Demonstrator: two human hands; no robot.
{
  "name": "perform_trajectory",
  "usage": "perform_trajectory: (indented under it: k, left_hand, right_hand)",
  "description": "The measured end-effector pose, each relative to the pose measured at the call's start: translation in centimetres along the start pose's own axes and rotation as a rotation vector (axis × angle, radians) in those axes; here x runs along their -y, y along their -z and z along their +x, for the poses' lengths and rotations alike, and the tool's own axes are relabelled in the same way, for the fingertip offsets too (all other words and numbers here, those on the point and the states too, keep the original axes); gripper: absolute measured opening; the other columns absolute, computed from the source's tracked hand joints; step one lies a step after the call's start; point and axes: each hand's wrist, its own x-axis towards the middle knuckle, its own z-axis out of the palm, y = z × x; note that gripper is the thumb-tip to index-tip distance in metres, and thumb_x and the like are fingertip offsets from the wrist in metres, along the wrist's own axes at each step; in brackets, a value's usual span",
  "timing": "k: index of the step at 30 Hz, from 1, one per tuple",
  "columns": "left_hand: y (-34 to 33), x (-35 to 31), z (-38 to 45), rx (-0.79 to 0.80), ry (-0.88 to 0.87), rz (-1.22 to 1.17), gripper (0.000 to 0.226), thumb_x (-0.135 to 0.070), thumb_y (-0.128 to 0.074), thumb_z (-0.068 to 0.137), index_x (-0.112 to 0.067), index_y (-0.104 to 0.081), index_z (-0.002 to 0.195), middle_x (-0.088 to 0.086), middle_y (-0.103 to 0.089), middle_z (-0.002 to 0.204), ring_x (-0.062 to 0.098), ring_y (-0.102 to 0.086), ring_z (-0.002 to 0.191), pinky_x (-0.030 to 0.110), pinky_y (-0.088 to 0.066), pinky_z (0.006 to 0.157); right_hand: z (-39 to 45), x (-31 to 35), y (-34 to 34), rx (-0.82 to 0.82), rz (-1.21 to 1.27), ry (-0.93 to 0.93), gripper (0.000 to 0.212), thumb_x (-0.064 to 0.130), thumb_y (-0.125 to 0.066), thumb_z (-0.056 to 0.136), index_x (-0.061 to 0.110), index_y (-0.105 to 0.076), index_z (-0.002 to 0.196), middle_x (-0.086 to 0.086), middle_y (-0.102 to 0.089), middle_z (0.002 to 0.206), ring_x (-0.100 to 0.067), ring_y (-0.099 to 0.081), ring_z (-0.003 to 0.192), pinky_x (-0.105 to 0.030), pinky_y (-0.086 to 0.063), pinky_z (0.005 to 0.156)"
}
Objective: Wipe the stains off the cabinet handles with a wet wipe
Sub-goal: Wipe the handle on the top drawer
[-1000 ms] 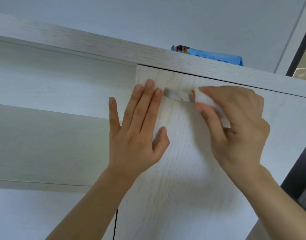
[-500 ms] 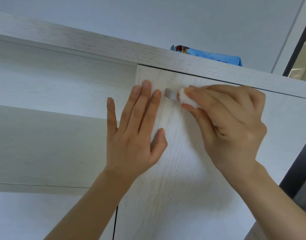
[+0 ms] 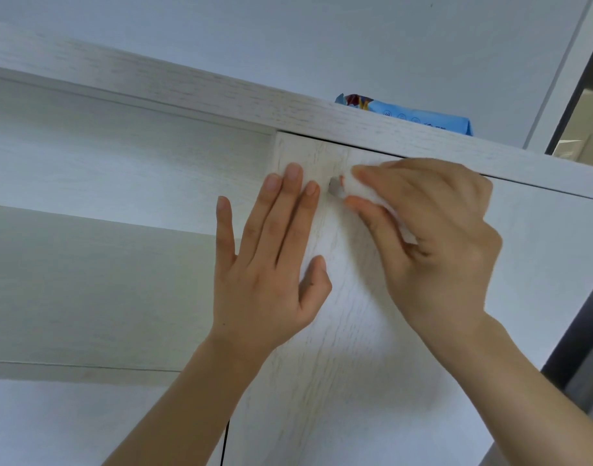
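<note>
Presently, item one: right hand (image 3: pixel 432 243), fingers curled and closed on a bunched white wet wipe (image 3: pixel 365 193), which is pressed over the small grey metal cabinet handle (image 3: pixel 334 189). Only the handle's end nearest the left fingertips shows; the rest lies under wipe and fingers. A stain cannot be made out.

Item two: left hand (image 3: pixel 271 270), fingers spread flat and holding nothing, palm against the whitewashed wood-grain cabinet door (image 3: pixel 348 348), apparently to steady the door against the rubbing pressure. Its fingertips sit just beside the handle, not touching the wipe.

Edges: the door's top edge and the cabinet's overhanging top board (image 3: pixel 221 95) run just above the right fingers, so room upward is tight; below and beyond the right knuckles the door face is bare.

Item three: blue plastic wipes packet (image 3: pixel 419 117), on the top board, above the right fingers.
</note>
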Motion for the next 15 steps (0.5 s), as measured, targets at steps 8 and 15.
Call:
perform_trajectory:
  k: [8, 15]
  left_hand:
    - [-0.1, 0.0, -0.1, -0.008, 0.012, -0.012, 0.059, -0.027, -0.042, 0.090, -0.002, -0.030, 0.142, 0.012, -0.027, 0.148, 0.025, -0.027, 0.140, 0.053, -0.012, 0.115]
    - [0.1, 0.1, -0.1, 0.033, 0.013, -0.015, 0.064, -0.027, -0.044, 0.087, 0.000, -0.028, 0.143, 0.009, -0.024, 0.149, 0.025, -0.024, 0.140, 0.051, -0.010, 0.115]
  right_hand:
    - [0.4, 1.1, -0.9, -0.004, -0.011, -0.009, 0.011, 0.014, -0.067, 0.089, 0.010, -0.072, 0.098, 0.001, -0.070, 0.092, -0.014, -0.060, 0.096, -0.035, -0.038, 0.087]
    - [-0.3, 1.4, 0.8, -0.084, -0.003, -0.347, 0.017, 0.023, -0.067, 0.088, 0.012, -0.069, 0.101, 0.004, -0.063, 0.091, -0.014, -0.058, 0.091, -0.032, -0.041, 0.084]
